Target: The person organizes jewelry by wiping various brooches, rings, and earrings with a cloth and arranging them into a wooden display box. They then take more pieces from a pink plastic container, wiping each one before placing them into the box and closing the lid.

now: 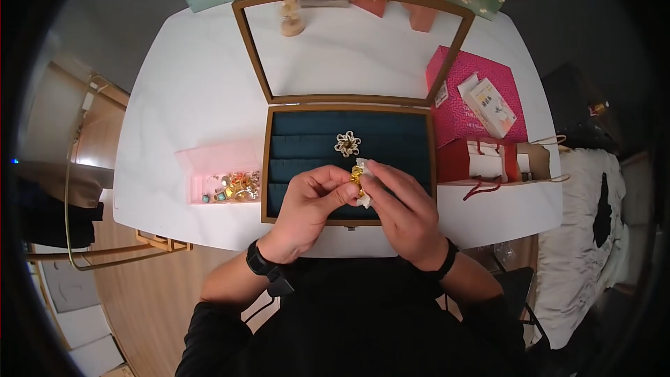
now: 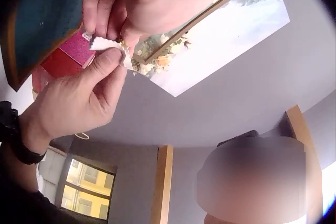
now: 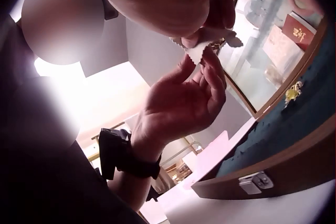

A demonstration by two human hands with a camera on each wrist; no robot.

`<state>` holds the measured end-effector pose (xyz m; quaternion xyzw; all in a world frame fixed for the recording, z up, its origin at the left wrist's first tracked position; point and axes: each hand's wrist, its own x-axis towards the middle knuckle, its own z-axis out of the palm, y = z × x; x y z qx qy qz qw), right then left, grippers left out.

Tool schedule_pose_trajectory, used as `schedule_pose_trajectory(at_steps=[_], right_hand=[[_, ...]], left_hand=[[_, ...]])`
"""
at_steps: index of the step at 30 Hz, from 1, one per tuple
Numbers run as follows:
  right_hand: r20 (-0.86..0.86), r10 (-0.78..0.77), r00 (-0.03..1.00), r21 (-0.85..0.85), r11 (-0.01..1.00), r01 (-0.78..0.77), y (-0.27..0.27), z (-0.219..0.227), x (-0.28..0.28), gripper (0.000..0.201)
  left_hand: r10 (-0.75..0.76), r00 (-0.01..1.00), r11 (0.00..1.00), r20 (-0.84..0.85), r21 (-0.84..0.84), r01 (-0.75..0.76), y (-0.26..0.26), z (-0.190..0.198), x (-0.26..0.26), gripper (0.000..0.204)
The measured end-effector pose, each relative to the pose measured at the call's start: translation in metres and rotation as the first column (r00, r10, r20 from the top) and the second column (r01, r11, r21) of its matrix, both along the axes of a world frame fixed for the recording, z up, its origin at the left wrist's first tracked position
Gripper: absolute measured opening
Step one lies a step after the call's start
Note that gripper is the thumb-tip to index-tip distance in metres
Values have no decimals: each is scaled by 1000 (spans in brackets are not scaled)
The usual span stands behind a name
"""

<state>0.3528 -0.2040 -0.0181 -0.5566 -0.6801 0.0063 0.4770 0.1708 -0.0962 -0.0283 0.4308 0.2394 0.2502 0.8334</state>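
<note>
Both hands meet over the front of a brown-framed jewelry box lined in dark teal. My left hand pinches a small gold jewelry piece between thumb and forefinger. A white cloth with a zigzag-cut edge wraps partly round that piece; my right hand pinches the cloth against it. Fingers and cloth hide much of the gold piece, so I cannot tell its exact kind. Just beyond the hands, a flower-shaped brooch with a yellowish centre lies on the teal lining.
The box's glass lid stands raised behind. Left of the box is an open pink case of mixed jewelry. On the right are a red paper bag, a magenta package and a small white box. A flower vase stands at the back.
</note>
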Motion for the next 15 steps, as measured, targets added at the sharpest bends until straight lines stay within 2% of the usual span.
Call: schedule_pose_trajectory(at_steps=[1,3,5,7,8,10,14,15], right_hand=[[47,-16,999,13,1000,16,-1,-2,1,40],[27,5,1000,-7,1000,-5,-5,-1,4,39],[3,16,1000,-32,999,-16,-9,0,7,37],[-197,101,975,-107,987,-123,-9,2,11,36],[-197,98,975,-108,987,-121,-9,2,12,36],[-372,134,919,-168,964,-208,-8,2,13,37],[-278,144,950,-197,959,-204,-5,2,11,42],[-160,189,969,-152,965,-213,-3,1,11,44]], left_hand=[[-23,1000,1000,-11,12,24,-2,1,3,12],[-44,999,999,-27,23,45,-4,3,6,12],[-121,988,976,-96,169,136,-7,4,7,9],[-129,988,970,-86,195,143,-8,5,7,9],[-128,989,963,-72,230,141,-7,5,6,9],[-146,988,962,-59,225,155,-4,5,4,9],[-131,987,966,-94,212,148,-5,5,0,11],[-127,987,967,-97,208,145,-6,3,-2,11]])
